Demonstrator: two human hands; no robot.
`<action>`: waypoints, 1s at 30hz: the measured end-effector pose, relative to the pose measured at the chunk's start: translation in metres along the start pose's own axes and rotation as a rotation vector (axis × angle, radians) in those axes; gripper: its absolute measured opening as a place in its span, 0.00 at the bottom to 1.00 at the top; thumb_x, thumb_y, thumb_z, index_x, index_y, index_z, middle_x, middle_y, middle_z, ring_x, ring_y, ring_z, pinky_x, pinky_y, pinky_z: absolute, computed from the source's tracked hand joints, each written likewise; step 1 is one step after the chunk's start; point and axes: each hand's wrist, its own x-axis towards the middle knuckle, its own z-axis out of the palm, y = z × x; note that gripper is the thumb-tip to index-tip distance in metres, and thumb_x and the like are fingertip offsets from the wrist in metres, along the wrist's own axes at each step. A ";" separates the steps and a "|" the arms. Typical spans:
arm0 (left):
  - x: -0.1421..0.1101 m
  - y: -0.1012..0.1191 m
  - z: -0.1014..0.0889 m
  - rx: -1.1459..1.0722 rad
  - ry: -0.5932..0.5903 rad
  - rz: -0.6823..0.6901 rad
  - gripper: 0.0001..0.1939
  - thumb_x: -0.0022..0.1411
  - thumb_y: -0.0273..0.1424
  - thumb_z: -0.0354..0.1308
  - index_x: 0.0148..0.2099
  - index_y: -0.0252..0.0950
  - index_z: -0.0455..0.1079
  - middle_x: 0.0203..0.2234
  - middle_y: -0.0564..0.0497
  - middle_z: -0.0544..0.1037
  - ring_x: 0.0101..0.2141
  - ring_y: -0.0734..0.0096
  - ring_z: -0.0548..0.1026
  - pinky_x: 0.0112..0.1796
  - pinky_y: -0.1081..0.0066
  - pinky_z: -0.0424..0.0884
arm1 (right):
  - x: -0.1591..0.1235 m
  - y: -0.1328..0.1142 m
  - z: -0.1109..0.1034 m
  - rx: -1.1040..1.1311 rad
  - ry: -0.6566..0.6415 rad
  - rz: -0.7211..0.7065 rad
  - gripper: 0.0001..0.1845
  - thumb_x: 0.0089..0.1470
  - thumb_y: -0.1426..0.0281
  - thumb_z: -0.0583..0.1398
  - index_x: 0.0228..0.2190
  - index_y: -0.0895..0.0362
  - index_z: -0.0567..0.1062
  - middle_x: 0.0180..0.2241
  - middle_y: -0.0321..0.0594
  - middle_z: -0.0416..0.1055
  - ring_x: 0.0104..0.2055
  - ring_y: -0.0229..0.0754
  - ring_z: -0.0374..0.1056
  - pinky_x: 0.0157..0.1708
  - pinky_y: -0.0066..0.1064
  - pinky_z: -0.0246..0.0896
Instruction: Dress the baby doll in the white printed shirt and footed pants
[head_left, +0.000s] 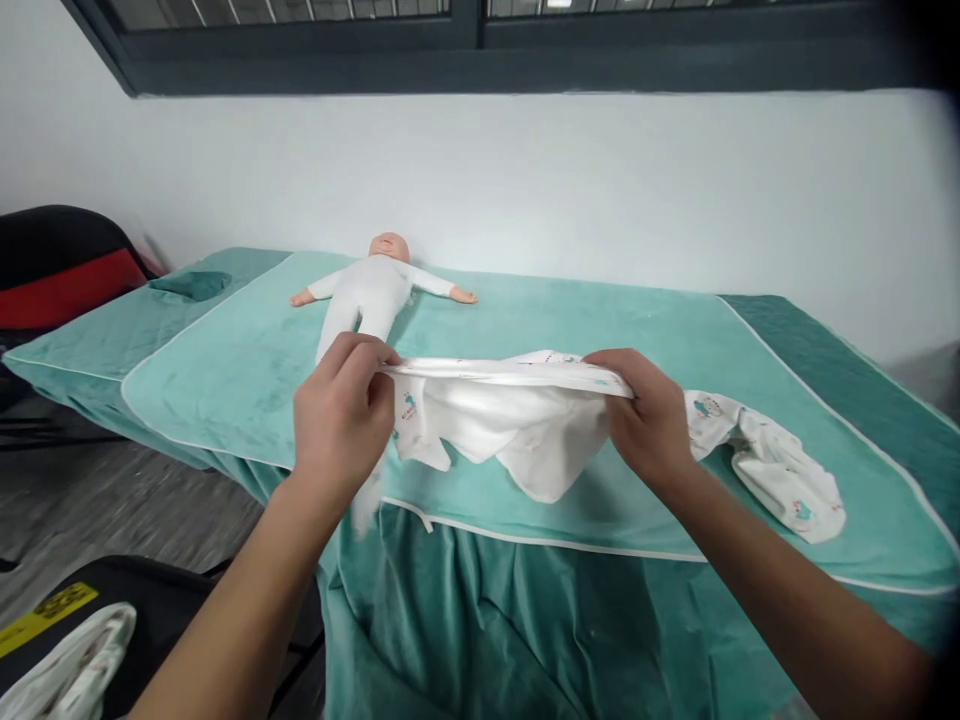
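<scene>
Stretched between my two hands is a white baby garment (pixel 517 420) with small printed figures, its edge pulled into a straight band and the rest hanging over the bed. My left hand (pixel 345 410) pinches the left end of that band. At the right end, my right hand (pixel 641 400) grips it between thumb and fingers. Beyond my left hand a baby doll (pixel 371 285) in a white suit lies on its back with arms spread. Another printed white baby garment (pixel 787 470), partly hidden by my right hand, lies on the bed. Which part of the held garment forms the band, I cannot tell.
The bed has a green cover (pixel 585 310) with white piping, draping over the front edge. A white wall (pixel 525 180) and a dark window frame (pixel 465 65) stand behind. Chairs stand at left; the near black one (pixel 172 600) bears a printed cloth (pixel 71 665).
</scene>
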 end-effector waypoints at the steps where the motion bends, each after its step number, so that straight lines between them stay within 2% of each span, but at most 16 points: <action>1: -0.002 -0.002 0.001 -0.020 0.010 -0.015 0.13 0.58 0.16 0.51 0.38 0.39 0.71 0.39 0.52 0.79 0.37 0.70 0.75 0.35 0.72 0.67 | -0.001 -0.001 -0.005 -0.004 0.023 -0.026 0.23 0.51 0.81 0.52 0.44 0.51 0.76 0.44 0.39 0.77 0.46 0.46 0.73 0.45 0.37 0.66; 5: -0.001 -0.004 -0.001 -0.079 0.045 -0.197 0.12 0.61 0.20 0.54 0.43 0.40 0.73 0.32 0.55 0.78 0.31 0.73 0.73 0.34 0.73 0.67 | 0.003 -0.009 -0.025 -0.049 0.132 -0.085 0.22 0.50 0.81 0.52 0.40 0.51 0.78 0.42 0.39 0.78 0.45 0.46 0.74 0.45 0.39 0.67; 9: 0.007 0.000 -0.006 -0.182 0.074 -0.367 0.10 0.64 0.28 0.57 0.48 0.41 0.75 0.36 0.55 0.80 0.32 0.74 0.74 0.34 0.74 0.68 | 0.016 -0.009 -0.046 -0.200 0.255 -0.037 0.19 0.48 0.79 0.56 0.37 0.52 0.80 0.36 0.37 0.79 0.38 0.44 0.74 0.40 0.35 0.66; 11: 0.015 -0.001 -0.003 -0.201 0.055 -0.400 0.09 0.64 0.32 0.58 0.46 0.41 0.76 0.35 0.56 0.80 0.33 0.74 0.74 0.33 0.74 0.67 | 0.028 -0.002 -0.055 -0.277 0.186 0.063 0.16 0.48 0.77 0.58 0.36 0.51 0.81 0.36 0.37 0.80 0.37 0.44 0.74 0.38 0.34 0.65; 13: 0.028 -0.005 0.007 -0.191 -0.011 -0.427 0.09 0.64 0.35 0.59 0.44 0.41 0.77 0.33 0.55 0.79 0.33 0.72 0.74 0.33 0.73 0.67 | 0.044 0.010 -0.059 -0.337 0.013 0.207 0.15 0.49 0.73 0.59 0.38 0.50 0.81 0.37 0.36 0.80 0.37 0.45 0.73 0.38 0.35 0.64; 15: 0.043 -0.015 0.026 -0.161 -0.120 -0.456 0.10 0.64 0.37 0.58 0.44 0.40 0.76 0.33 0.53 0.80 0.34 0.68 0.75 0.35 0.71 0.68 | 0.062 0.026 -0.054 -0.409 -0.176 0.329 0.16 0.51 0.69 0.60 0.41 0.48 0.81 0.39 0.37 0.80 0.39 0.48 0.72 0.38 0.37 0.64; 17: 0.059 -0.026 0.053 -0.109 -0.233 -0.486 0.13 0.64 0.40 0.57 0.45 0.40 0.76 0.34 0.51 0.80 0.36 0.64 0.76 0.38 0.68 0.69 | 0.077 0.041 -0.041 -0.507 -0.286 0.378 0.18 0.53 0.67 0.59 0.45 0.48 0.80 0.42 0.40 0.79 0.41 0.51 0.71 0.38 0.39 0.63; 18: 0.064 -0.031 0.068 -0.075 -0.280 -0.497 0.14 0.65 0.41 0.56 0.46 0.40 0.76 0.36 0.49 0.80 0.39 0.61 0.76 0.40 0.66 0.70 | 0.082 0.047 -0.030 -0.555 -0.302 0.371 0.18 0.54 0.67 0.58 0.47 0.49 0.79 0.44 0.42 0.78 0.42 0.53 0.71 0.39 0.40 0.63; 20: 0.067 -0.035 0.098 0.028 -0.329 -0.483 0.16 0.67 0.41 0.54 0.50 0.40 0.74 0.42 0.45 0.80 0.44 0.55 0.76 0.45 0.61 0.71 | 0.083 0.054 -0.003 -0.643 -0.258 0.286 0.20 0.57 0.69 0.56 0.51 0.55 0.76 0.50 0.50 0.75 0.48 0.56 0.69 0.42 0.43 0.63; 21: 0.063 -0.032 0.112 0.089 -0.344 -0.442 0.16 0.67 0.38 0.53 0.53 0.38 0.73 0.46 0.42 0.79 0.48 0.52 0.75 0.48 0.59 0.71 | 0.080 0.055 0.012 -0.678 -0.234 0.215 0.22 0.58 0.70 0.56 0.53 0.59 0.74 0.53 0.54 0.72 0.52 0.58 0.67 0.45 0.44 0.63; 23: 0.044 -0.019 0.138 0.171 -0.409 -0.290 0.18 0.66 0.27 0.50 0.56 0.32 0.71 0.56 0.36 0.73 0.56 0.49 0.71 0.54 0.55 0.68 | 0.065 0.055 0.046 -0.687 -0.259 0.069 0.23 0.60 0.71 0.55 0.56 0.62 0.70 0.59 0.58 0.67 0.58 0.61 0.61 0.52 0.48 0.60; 25: 0.018 0.000 0.160 0.095 -0.563 -0.113 0.23 0.66 0.19 0.43 0.58 0.29 0.70 0.59 0.36 0.71 0.60 0.53 0.68 0.59 0.58 0.66 | 0.045 0.056 0.078 -0.573 -0.402 0.057 0.21 0.63 0.73 0.51 0.56 0.62 0.70 0.60 0.54 0.66 0.59 0.54 0.61 0.57 0.42 0.58; 27: -0.006 0.020 0.179 0.052 -0.626 -0.071 0.24 0.65 0.19 0.42 0.57 0.32 0.72 0.60 0.42 0.72 0.61 0.61 0.69 0.61 0.65 0.66 | 0.030 0.061 0.104 -0.542 -0.457 0.100 0.20 0.65 0.73 0.49 0.55 0.62 0.71 0.59 0.51 0.69 0.58 0.49 0.64 0.59 0.38 0.57; 30: -0.019 0.035 0.202 0.059 -0.684 -0.082 0.23 0.67 0.21 0.41 0.57 0.34 0.72 0.63 0.44 0.70 0.65 0.63 0.65 0.65 0.65 0.60 | 0.023 0.076 0.127 -0.566 -0.448 0.198 0.22 0.67 0.70 0.47 0.56 0.64 0.70 0.61 0.54 0.68 0.63 0.51 0.61 0.64 0.43 0.50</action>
